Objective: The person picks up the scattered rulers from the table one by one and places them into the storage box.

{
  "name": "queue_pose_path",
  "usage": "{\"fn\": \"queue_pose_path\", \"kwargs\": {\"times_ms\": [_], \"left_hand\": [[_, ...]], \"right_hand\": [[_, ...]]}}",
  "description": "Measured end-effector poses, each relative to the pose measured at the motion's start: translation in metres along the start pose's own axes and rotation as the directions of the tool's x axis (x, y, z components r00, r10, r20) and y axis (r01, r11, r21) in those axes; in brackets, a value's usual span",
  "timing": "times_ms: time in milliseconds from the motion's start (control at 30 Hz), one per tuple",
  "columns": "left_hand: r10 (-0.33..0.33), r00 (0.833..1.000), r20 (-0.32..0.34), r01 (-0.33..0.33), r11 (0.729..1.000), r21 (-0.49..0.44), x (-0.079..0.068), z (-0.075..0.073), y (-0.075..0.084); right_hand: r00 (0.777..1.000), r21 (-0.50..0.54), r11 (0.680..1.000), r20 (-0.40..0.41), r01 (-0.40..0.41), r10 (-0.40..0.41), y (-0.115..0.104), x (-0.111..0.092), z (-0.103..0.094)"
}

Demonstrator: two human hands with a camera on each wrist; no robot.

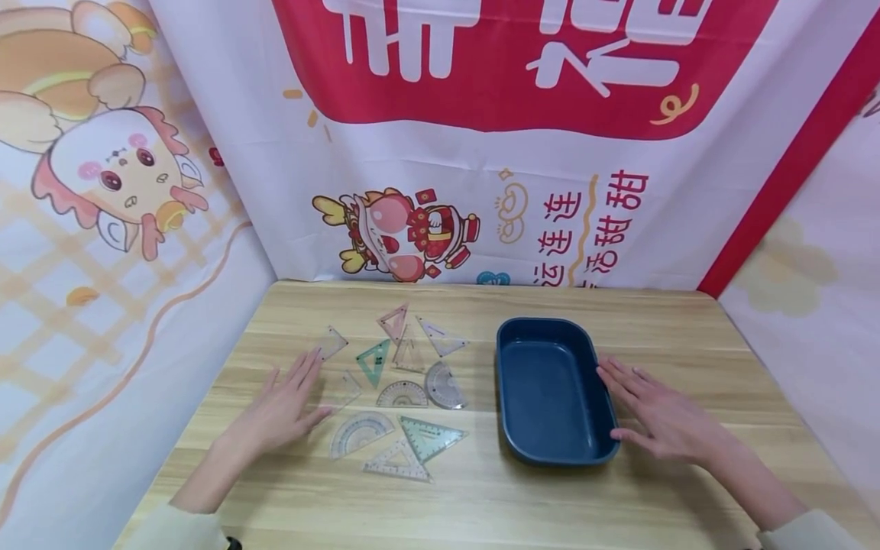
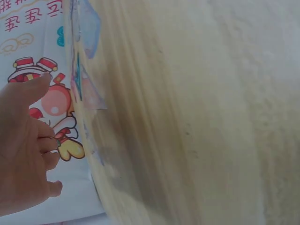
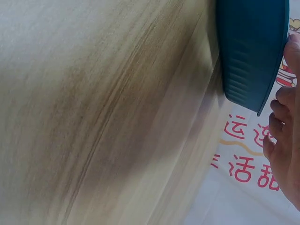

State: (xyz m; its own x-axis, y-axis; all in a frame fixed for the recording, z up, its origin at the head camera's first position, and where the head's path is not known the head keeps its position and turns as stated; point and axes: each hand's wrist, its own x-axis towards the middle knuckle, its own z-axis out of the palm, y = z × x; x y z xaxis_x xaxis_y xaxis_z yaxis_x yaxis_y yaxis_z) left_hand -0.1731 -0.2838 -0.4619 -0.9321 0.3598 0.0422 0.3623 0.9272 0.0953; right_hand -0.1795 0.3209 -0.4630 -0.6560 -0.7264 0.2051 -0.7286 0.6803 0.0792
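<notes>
My left hand (image 1: 283,403) is spread over the left side of the table, beside a clear set square (image 1: 334,344) and another clear one (image 1: 349,388). In the left wrist view that hand (image 2: 28,145) has nothing in its fingers. My right hand (image 1: 656,416) is at the right side of a dark blue rectangular tray (image 1: 550,397), fingertips and thumb right at its rim. Several drawing tools lie between: a green set square (image 1: 431,437), a teal one (image 1: 374,362), a pink one (image 1: 394,322), a purple-tinted one (image 1: 441,336) and protractors, including a grey one (image 1: 445,386).
Wood-grain table (image 1: 481,508) underneath everything. A printed cloth (image 1: 440,153) with red and white lettering hangs along the table's back edge. More patterned cloth (image 1: 89,321) borders the left side, and pale cloth (image 1: 818,305) the right.
</notes>
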Motion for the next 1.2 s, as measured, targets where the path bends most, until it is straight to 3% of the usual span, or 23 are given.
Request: {"fn": "queue_pose_path", "kwargs": {"times_ms": [233, 467, 667, 900, 1200], "left_hand": [[-0.008, 1.0, 0.023, 0.008, 1.0, -0.001, -0.006, 0.012, -0.004], [0.022, 0.998, -0.063, -0.026, 0.997, -0.067, 0.003, 0.017, 0.004], [-0.012, 0.995, -0.1, 0.001, 0.994, -0.11, 0.014, 0.021, 0.014], [-0.032, 0.992, -0.122, 0.025, 0.998, -0.06, 0.021, 0.028, 0.017], [0.015, 0.991, -0.134, -0.014, 1.0, 0.01, 0.027, 0.033, 0.021]], "right_hand": [[0.999, 0.041, 0.998, 0.023, 0.039, -0.04, -0.004, -0.001, 0.0], [0.999, 0.044, 0.999, 0.019, 0.026, -0.027, -0.005, 0.0, -0.005], [0.999, 0.029, 0.999, 0.042, 0.015, -0.016, -0.002, 0.002, -0.006], [0.999, 0.021, 0.999, 0.035, 0.03, -0.03, -0.001, 0.004, -0.002], [0.999, 0.022, 1.0, 0.038, 0.021, -0.022, -0.002, 0.004, -0.003]]}}
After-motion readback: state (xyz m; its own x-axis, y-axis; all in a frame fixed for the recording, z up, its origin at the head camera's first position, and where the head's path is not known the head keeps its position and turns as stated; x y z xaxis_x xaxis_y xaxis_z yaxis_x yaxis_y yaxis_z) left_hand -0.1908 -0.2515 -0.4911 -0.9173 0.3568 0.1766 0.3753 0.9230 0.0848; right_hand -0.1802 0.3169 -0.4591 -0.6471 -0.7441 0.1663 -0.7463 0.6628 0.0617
